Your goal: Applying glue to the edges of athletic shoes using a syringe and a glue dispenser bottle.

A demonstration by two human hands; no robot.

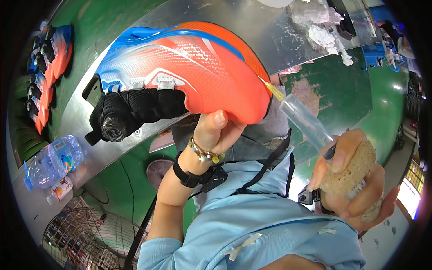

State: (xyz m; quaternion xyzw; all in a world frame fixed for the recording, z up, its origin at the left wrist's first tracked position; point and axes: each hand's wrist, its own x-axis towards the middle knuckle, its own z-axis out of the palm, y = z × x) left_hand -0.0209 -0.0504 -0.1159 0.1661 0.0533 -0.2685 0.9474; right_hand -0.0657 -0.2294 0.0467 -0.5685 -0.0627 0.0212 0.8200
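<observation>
A sneaker [216, 76] in orange, white and blue, with a black padded collar and a round black dial, is tilted on its side above the metal table. My left hand [220, 135] grips it from below at the toe, thumb against the upper. From the right, a clear syringe [308, 123] with a yellow needle hub points at the toe; its needle tip meets the edge where the orange sole joins the upper. My right hand [369, 193] is closed round the syringe's rear end and a rough beige sponge-like block [348, 168]. The syringe's plunger end is hidden.
Crumpled white plastic [321, 38] lies on the metal table [216, 11] at the far right. A clear plastic bottle [51, 162] and a smaller one [59, 190] lie at the left. Similar shoes [56, 54] line up at far left. A wire basket [90, 238] stands lower left.
</observation>
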